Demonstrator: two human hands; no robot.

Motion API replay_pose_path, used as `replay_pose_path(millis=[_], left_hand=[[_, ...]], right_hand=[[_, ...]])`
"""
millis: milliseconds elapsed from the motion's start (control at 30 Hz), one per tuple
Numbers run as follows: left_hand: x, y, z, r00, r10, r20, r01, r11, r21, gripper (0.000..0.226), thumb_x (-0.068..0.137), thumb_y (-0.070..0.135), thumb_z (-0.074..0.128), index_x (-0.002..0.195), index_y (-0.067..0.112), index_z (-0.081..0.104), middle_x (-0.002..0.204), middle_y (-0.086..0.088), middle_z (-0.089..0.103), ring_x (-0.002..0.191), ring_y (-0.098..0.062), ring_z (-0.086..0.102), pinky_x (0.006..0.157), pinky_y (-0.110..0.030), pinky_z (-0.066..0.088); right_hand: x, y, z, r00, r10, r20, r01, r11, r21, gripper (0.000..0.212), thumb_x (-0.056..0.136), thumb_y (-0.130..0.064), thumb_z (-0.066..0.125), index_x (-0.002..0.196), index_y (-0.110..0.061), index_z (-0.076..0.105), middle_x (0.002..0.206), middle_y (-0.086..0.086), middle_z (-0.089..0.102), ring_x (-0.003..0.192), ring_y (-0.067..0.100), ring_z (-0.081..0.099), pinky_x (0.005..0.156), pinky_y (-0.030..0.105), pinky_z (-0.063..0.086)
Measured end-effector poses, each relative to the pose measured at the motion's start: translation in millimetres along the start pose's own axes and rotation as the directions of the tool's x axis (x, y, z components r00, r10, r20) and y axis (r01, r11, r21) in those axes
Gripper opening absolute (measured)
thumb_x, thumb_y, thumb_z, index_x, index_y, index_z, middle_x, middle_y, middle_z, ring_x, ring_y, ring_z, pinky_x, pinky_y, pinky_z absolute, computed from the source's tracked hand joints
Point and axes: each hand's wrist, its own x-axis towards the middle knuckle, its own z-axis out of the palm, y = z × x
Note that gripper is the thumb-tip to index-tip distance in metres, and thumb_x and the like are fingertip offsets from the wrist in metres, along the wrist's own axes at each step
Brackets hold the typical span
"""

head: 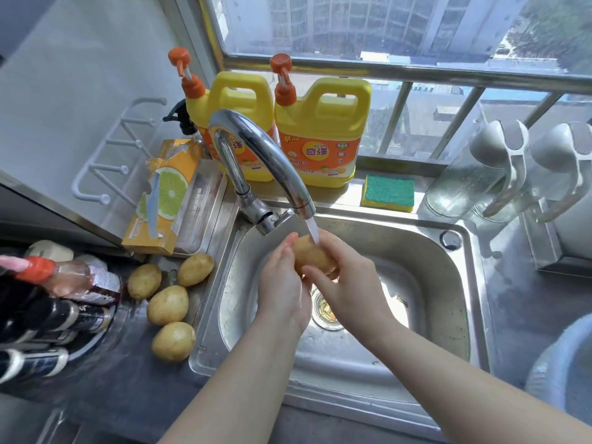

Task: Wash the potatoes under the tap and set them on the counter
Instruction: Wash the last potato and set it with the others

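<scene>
- Both hands, left [282,286] and right [349,283], clasped one wet yellow-brown potato [312,256] under the curved chrome tap [256,149], above the steel sink [461,283].
- Slick skin could have let it slip.
- Four potatoes [167,304] near the counter's edge might have rolled in.

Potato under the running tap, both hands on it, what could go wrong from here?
1. The potato is wet and held between the left hand and right hand; it may slip and drop into the sink.
2. Four potatoes lie on the counter right at the sink's left rim; setting this one beside them could nudge one over the rim.
3. Water from the tap may splash the opened orange carton nearby.
</scene>
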Motion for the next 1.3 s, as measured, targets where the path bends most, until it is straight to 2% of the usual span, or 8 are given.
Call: replay_pose_path(millis=[100, 233, 533, 767, 967, 1133, 1233, 1300], left_hand=[[1, 1, -7, 1.000, 0.008, 0.009, -0.009, 0.996, 0.087, 0.033, 0.106, 0.016, 0.046, 0.134, 0.002, 0.058, 0.125, -0.020, 0.067, 0.110, -0.026, 0.067, 0.082, -0.030, 0.061], [1, 7, -20, 0.997, -0.013, 0.071, -0.004, 0.973, 0.230, 0.031, 0.101, 0.021, 0.055, 0.123, 0.002, 0.065, 0.100, -0.011, 0.075, 0.083, -0.015, 0.073, 0.078, -0.025, 0.059], [4, 25, -31, 0.946, -0.175, 0.272, 0.061, 0.922, 0.382, 0.055, 0.082, 0.040, 0.064, 0.119, 0.000, 0.066, 0.108, -0.015, 0.075, 0.093, -0.020, 0.072, 0.077, -0.028, 0.061], [3, 24, -20, 0.878, -0.208, 0.432, -0.042, 0.864, 0.501, 0.063, 0.081, 0.050, 0.057, 0.126, 0.005, 0.060, 0.079, -0.001, 0.068, 0.067, -0.012, 0.066, 0.059, -0.021, 0.056], [0, 10, -14, 0.918, -0.174, 0.357, 0.049, 0.942, 0.333, 0.059, 0.103, 0.054, 0.029, 0.108, 0.008, 0.064, 0.068, -0.007, 0.059, 0.045, -0.010, 0.040, 0.043, -0.020, 0.034], [-4, 1, -15, 0.962, -0.213, 0.173, 0.166, 0.954, 0.250, 0.041, 0.103, 0.038, 0.035, 0.091, 0.008, 0.060, 0.054, -0.005, 0.050, 0.039, -0.011, 0.034, 0.037, -0.020, 0.027], [-6, -8, -12, 0.974, -0.209, 0.088, 0.186, 0.957, 0.224, 0.039, 0.101, 0.036, 0.035, 0.084, 0.011, 0.059, 0.053, -0.005, 0.044, 0.038, -0.012, 0.031, 0.037, -0.019, 0.026], [-8, -13, -10, 0.977, -0.206, 0.053, 0.189, 0.956, 0.224, 0.039, 0.101, 0.035, 0.033, 0.083, 0.012, 0.058, 0.055, -0.005, 0.041, 0.038, -0.012, 0.030, 0.038, -0.020, 0.025]], right_hand=[[3, 1, -5, 0.999, 0.029, -0.041, -0.029, 1.000, 0.009, 0.061, 0.084, -0.019, 0.081, 0.140, -0.025, 0.058, 0.134, -0.012, 0.064, 0.107, -0.001, 0.062, 0.091, 0.009, 0.046], [11, -1, -15, 0.993, 0.106, -0.044, -0.106, 0.994, 0.002, 0.059, 0.079, -0.029, 0.084, 0.134, -0.026, 0.062, 0.099, -0.015, 0.069, 0.081, -0.001, 0.065, 0.076, 0.007, 0.047], [18, 5, -39, 0.982, -0.108, 0.153, 0.123, 0.988, -0.090, 0.050, 0.079, -0.033, 0.078, 0.127, -0.033, 0.065, 0.106, -0.015, 0.074, 0.092, 0.010, 0.070, 0.087, 0.040, 0.057], [33, 3, -48, 0.956, -0.092, 0.279, 0.115, 0.991, -0.067, 0.048, 0.081, -0.025, 0.082, 0.126, -0.029, 0.067, 0.101, -0.012, 0.074, 0.089, 0.010, 0.070, 0.086, 0.034, 0.057], [36, -5, -31, 0.971, 0.094, 0.221, -0.163, 0.934, 0.319, 0.026, 0.078, -0.035, 0.081, 0.103, -0.027, 0.076, 0.076, -0.005, 0.071, 0.064, 0.017, 0.061, 0.070, 0.037, 0.054], [19, -18, -12, 0.944, 0.149, 0.293, -0.278, 0.837, 0.471, 0.016, 0.096, -0.026, 0.065, 0.104, -0.039, 0.072, 0.099, 0.000, 0.072, 0.085, 0.000, 0.059, 0.071, 0.013, 0.048], [13, -26, 4, 0.911, 0.292, 0.290, -0.408, 0.735, 0.542, 0.011, 0.090, -0.040, 0.060, 0.092, -0.037, 0.070, 0.095, 0.004, 0.062, 0.083, 0.015, 0.055, 0.053, 0.027, 0.043], [17, -26, 9, 0.873, 0.417, 0.253, -0.485, 0.697, 0.527, 0.016, 0.094, -0.039, 0.059, 0.086, -0.030, 0.069, 0.091, 0.001, 0.061, 0.076, 0.023, 0.052, 0.048, 0.026, 0.035]])
